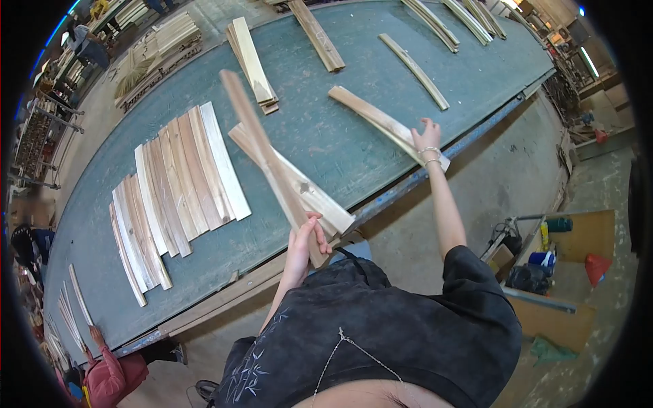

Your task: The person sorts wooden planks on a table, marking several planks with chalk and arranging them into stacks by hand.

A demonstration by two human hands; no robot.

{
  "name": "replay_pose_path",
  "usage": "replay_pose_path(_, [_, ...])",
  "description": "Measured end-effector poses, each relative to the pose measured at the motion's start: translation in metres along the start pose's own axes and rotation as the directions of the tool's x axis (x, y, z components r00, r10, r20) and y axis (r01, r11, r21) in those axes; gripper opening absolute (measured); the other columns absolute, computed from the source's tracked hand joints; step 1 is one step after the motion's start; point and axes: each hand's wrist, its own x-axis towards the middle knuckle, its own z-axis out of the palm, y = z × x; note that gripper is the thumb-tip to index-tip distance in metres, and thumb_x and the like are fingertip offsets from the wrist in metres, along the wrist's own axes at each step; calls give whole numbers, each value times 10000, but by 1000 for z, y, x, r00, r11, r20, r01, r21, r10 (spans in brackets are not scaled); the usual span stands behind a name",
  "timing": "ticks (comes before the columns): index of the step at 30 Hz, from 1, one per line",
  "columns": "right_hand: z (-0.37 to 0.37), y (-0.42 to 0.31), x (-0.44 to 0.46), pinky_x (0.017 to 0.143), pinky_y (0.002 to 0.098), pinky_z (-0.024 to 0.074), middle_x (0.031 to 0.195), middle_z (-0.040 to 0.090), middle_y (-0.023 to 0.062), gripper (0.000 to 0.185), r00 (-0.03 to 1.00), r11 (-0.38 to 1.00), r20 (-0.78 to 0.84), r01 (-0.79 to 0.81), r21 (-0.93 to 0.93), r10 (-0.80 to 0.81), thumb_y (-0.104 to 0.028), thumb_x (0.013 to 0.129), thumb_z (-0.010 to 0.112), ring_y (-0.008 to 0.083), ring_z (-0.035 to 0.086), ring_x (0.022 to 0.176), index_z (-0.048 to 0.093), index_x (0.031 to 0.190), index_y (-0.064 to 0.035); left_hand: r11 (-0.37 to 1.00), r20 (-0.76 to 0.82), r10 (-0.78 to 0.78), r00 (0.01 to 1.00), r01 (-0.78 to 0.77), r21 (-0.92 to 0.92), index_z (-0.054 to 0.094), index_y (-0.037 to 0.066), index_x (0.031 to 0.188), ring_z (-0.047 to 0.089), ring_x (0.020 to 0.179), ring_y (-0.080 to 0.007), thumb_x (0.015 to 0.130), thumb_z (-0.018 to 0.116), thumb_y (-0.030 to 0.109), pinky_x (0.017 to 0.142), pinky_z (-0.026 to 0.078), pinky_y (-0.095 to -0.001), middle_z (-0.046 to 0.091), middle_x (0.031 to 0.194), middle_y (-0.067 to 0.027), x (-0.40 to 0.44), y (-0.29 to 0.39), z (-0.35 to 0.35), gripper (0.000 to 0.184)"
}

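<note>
My left hand (309, 239), at the table's near edge, is closed around the lower end of a long brown wooden board (267, 158). That board is raised and tilted, its far end slightly blurred. Beneath it, a paler wooden board (321, 202) with a knot lies crosswise on others. My right hand (427, 136) is over the near edge, its fingers spread and slightly curled, with nothing visible in them. Below and beside this hand lies another pair of boards (371, 113); whether the hand touches them I cannot tell.
On the green table (299, 88), several boards (180, 177) lie side by side at left. More strips (415, 71) and stacks (250, 61) lie toward the far side. A co-worker in a red sleeve (126, 367) reaches in at lower left. A cart (544, 299) stands at right.
</note>
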Motion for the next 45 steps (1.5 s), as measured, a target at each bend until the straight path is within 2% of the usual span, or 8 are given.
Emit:
replay_pose_path(7, [46,113,140,905,414,338,1139,414,223,632,953,962,208,-177,-210,221,-306,697,635,327,406,1083,356,1186,-20,992,-30,-106,994,104,-68,417,1,938,443,430,-131,845,428,320,497,470,-321,413,535,-40,98,-68,94,333])
replay_pose_path(15, [84,172,183,898,511,290,1127,470,155,640,979,978,203,27,-208,16,-224,753,584,303,459,1046,240,1293,-227,986,-319,-167,933,157,-56,390,3,954,471,408,-129,814,493,409,494,505,-326,442,558,-47,126,-132,122,442])
replay_pose_path(22, [85,169,192,733,370,436,964,536,184,609,955,903,207,271,-333,-210,-84,731,593,287,548,843,309,1268,-131,986,-360,-124,925,154,56,346,-15,1014,497,426,-137,786,513,456,421,479,-273,456,602,-62,132,-147,118,549])
replay_pose_path(24, [71,163,178,680,361,449,943,548,173,568,926,989,349,147,13,-143,-83,751,579,266,559,803,323,1258,-99,988,-351,-121,928,146,45,353,1,1021,517,444,-148,782,506,475,420,475,-274,475,622,-78,129,-143,118,553])
replay_pose_path(27, [-20,104,121,603,312,482,910,576,139,455,664,385,730,-638,667,-163,-62,808,523,191,578,734,363,1233,-41,980,-264,-195,945,178,-89,398,15,1026,562,558,-177,810,447,490,569,505,-323,522,652,-82,122,-129,119,525])
replay_pose_path(29, [-58,73,65,659,304,497,951,575,123,435,642,302,719,-652,695,-268,-38,815,504,179,583,762,370,1229,-29,960,-202,-201,959,151,-237,400,20,1035,570,600,-191,816,422,499,595,504,-329,524,682,-93,116,-121,119,526])
replay_pose_path(40, [-56,7,-107,686,285,458,883,604,150,519,274,757,734,-29,652,-621,-62,796,493,188,601,781,282,1269,-21,980,-317,63,946,1,198,458,2,1021,542,746,-117,802,539,270,637,451,-248,545,808,-62,126,-157,103,356])
replay_pose_path(45, [-31,-6,-85,641,285,487,939,564,131,540,-28,656,847,-647,390,-531,-106,804,557,165,578,748,246,1239,-34,860,-119,-42,992,96,501,556,-16,940,545,738,-179,854,353,463,668,440,-288,583,807,-112,107,-121,98,527])
